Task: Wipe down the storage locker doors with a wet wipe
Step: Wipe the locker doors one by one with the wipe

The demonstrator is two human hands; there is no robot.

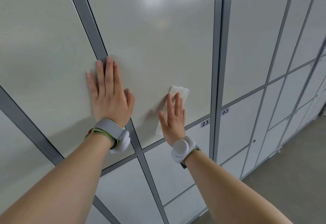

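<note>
The pale grey locker door numbered 22 (158, 44) fills the middle of the view. My right hand (173, 118) lies flat on its lower part, pressing a white wet wipe (180, 91) against the door; the wipe sticks out above my fingertips and below my palm. My left hand (110, 93) rests flat and empty, fingers spread, across the dark grey frame post (88, 19) between door 22 and the door to its left. Both wrists carry white and grey bands.
Door 23 (176, 162) sits below door 22. To the right stand doors 02 (250, 38) and 03 (236, 132), then more locker columns running away. A grey floor (289, 185) shows at the lower right.
</note>
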